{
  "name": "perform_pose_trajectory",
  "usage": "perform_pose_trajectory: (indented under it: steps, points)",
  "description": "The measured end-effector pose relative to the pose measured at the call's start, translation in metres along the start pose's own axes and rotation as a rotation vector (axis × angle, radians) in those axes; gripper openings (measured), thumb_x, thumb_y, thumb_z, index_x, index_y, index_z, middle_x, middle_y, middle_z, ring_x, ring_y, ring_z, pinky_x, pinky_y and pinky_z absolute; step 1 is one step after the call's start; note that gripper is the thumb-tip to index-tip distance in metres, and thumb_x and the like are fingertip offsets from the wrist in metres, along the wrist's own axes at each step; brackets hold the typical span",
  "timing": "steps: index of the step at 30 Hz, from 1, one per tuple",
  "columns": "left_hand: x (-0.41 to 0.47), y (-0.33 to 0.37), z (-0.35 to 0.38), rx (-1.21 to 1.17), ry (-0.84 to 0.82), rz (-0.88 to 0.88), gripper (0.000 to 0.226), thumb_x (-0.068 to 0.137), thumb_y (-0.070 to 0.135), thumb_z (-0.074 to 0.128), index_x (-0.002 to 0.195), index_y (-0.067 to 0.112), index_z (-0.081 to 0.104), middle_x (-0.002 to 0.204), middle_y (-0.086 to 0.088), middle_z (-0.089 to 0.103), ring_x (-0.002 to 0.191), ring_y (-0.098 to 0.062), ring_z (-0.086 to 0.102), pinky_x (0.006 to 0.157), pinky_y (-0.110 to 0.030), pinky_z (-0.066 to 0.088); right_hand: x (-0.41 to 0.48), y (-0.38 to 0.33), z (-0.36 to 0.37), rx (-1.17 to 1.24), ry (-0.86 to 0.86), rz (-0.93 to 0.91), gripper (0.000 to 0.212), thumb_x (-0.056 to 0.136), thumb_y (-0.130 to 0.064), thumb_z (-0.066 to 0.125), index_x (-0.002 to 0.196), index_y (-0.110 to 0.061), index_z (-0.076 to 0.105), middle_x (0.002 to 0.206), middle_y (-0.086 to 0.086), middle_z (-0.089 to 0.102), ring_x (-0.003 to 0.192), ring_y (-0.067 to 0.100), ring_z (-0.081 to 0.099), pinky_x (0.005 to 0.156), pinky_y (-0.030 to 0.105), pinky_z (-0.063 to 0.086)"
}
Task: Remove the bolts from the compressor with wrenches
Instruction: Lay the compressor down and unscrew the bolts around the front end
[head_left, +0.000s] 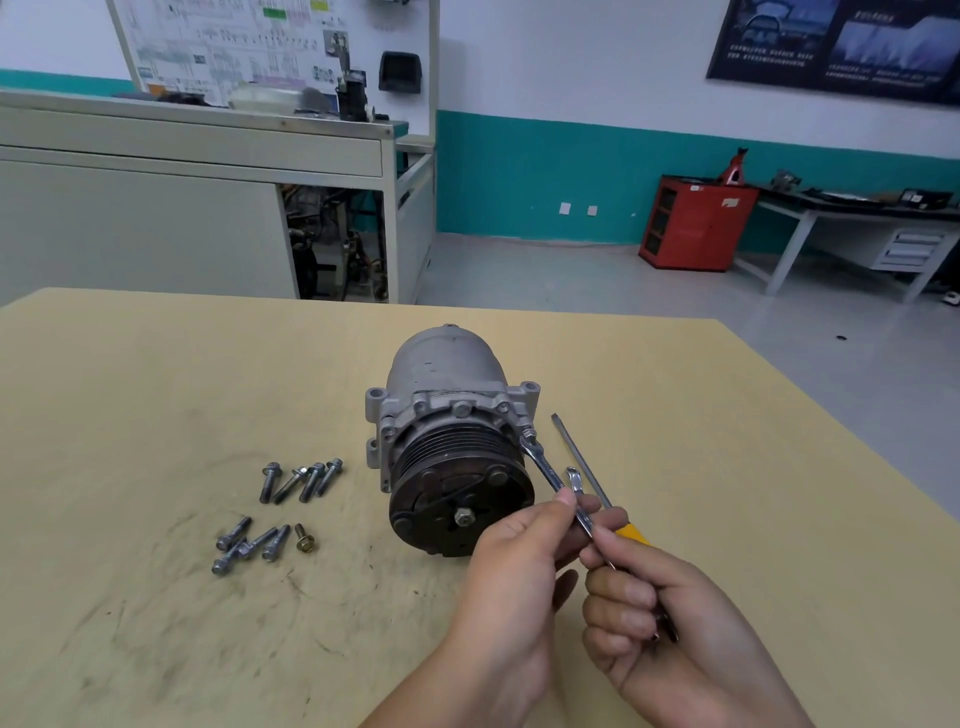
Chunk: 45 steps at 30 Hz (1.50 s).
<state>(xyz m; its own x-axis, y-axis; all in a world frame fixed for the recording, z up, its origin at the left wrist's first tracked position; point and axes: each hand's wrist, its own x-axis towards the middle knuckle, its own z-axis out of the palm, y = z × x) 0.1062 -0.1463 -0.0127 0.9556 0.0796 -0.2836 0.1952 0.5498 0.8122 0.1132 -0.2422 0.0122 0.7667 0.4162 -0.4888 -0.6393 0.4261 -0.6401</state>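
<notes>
The grey compressor (452, 415) lies on the tan table (156, 389), its black pulley face toward me. A slim silver wrench (545, 465) has its head on a bolt (529, 431) at the right side of the compressor's flange. My left hand (514, 566) pinches that wrench's shaft between thumb and fingers. My right hand (654, 613) grips a thin metal shaft, apparently a second wrench (573, 475) whose open jaw sticks up beside the first. Several loose bolts (301, 480) lie on the table left of the compressor.
A screwdriver (582, 462) with a yellow handle lies on the table just right of the wrenches, partly behind my hands. A second cluster of bolts (249, 545) lies nearer me. A grey workbench (182, 156) and a red cabinet (696, 223) stand far behind.
</notes>
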Motion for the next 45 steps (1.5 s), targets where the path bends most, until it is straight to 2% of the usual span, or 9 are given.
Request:
perform_pose_trajectory:
  steps: [17,25,27,29,31,35,37,41,45]
  points:
    - [0.004,-0.004,0.005,-0.056,-0.010,0.001,0.025,0.095,0.027,0.049,0.088,0.011,0.068,0.090,-0.004,0.075,0.067,-0.003,0.065,0.092,-0.037,0.039,0.004,-0.005,-0.009,-0.212,-0.001,-0.071,0.016,0.066,-0.017,0.058,0.058,-0.004,0.054,0.036,-0.002,0.027,0.025,0.009,0.025,0.027,0.019,0.024]
    - [0.009,-0.004,0.005,-0.044,-0.006,0.005,0.026,0.094,0.024,0.050,0.090,0.008,0.069,0.094,-0.009,0.075,0.095,-0.020,0.066,0.101,-0.042,0.038,0.007,-0.016,-0.015,-0.103,-0.076,0.023,0.025,0.070,-0.022,0.055,0.062,0.000,0.064,0.037,0.001,0.028,0.027,0.011,0.027,0.030,0.022,0.027]
    - [0.008,-0.003,0.004,-0.037,-0.019,-0.003,0.026,0.095,0.023,0.048,0.095,0.007,0.067,0.096,-0.006,0.075,0.098,-0.022,0.067,0.100,-0.043,0.043,0.006,-0.016,-0.016,-0.005,-0.133,0.079,0.021,0.061,-0.017,0.068,0.067,0.003,0.067,0.039,0.001,0.031,0.028,0.013,0.031,0.031,0.024,0.032]
    - [0.005,-0.001,0.003,-0.067,-0.044,-0.031,0.027,0.096,0.024,0.046,0.101,0.005,0.065,0.097,-0.005,0.074,0.080,-0.017,0.070,0.074,-0.034,0.054,0.004,-0.013,-0.015,0.066,-0.200,0.118,0.038,0.040,-0.009,0.091,0.066,0.003,0.065,0.040,0.001,0.033,0.030,0.014,0.036,0.031,0.026,0.037]
    - [0.002,0.002,0.005,-0.131,-0.048,-0.090,0.029,0.097,0.023,0.045,0.106,0.003,0.063,0.094,-0.005,0.075,0.054,-0.015,0.065,0.042,-0.020,0.046,0.004,-0.010,-0.014,0.126,-0.229,0.119,0.052,0.022,-0.004,0.094,0.062,0.001,0.062,0.041,0.001,0.035,0.031,0.014,0.037,0.032,0.027,0.038]
    - [-0.001,0.003,0.008,-0.162,-0.029,-0.117,0.033,0.094,0.029,0.049,0.107,0.002,0.063,0.076,-0.004,0.072,0.049,-0.013,0.058,0.034,-0.014,0.037,0.005,-0.007,-0.012,0.182,-0.198,0.053,0.055,0.013,-0.002,0.093,0.058,0.001,0.061,0.038,0.000,0.036,0.029,0.013,0.037,0.031,0.024,0.038]
    - [0.000,0.003,0.007,-0.147,-0.019,-0.087,0.031,0.091,0.032,0.053,0.099,0.004,0.066,0.078,-0.006,0.071,0.051,-0.012,0.059,0.034,-0.014,0.037,0.004,-0.006,-0.009,0.193,-0.189,0.035,0.052,0.017,-0.002,0.094,0.059,0.000,0.062,0.038,0.001,0.037,0.028,0.012,0.037,0.030,0.023,0.037]
    - [0.002,0.004,0.005,-0.115,-0.017,-0.050,0.029,0.087,0.034,0.058,0.089,0.006,0.065,0.080,-0.005,0.071,0.041,-0.010,0.054,0.034,-0.015,0.035,0.003,-0.004,-0.002,0.134,-0.095,-0.030,0.017,0.071,-0.013,0.068,0.056,-0.005,0.065,0.039,0.000,0.036,0.028,0.010,0.035,0.029,0.020,0.035]
    - [0.001,0.006,0.004,-0.131,0.016,-0.049,0.029,0.085,0.034,0.060,0.085,0.007,0.068,0.086,-0.008,0.074,0.033,-0.009,0.046,0.032,-0.014,0.032,0.005,0.003,0.004,0.032,-0.079,-0.094,0.018,0.066,-0.015,0.061,0.050,-0.007,0.063,0.039,0.003,0.039,0.030,0.011,0.037,0.031,0.020,0.035]
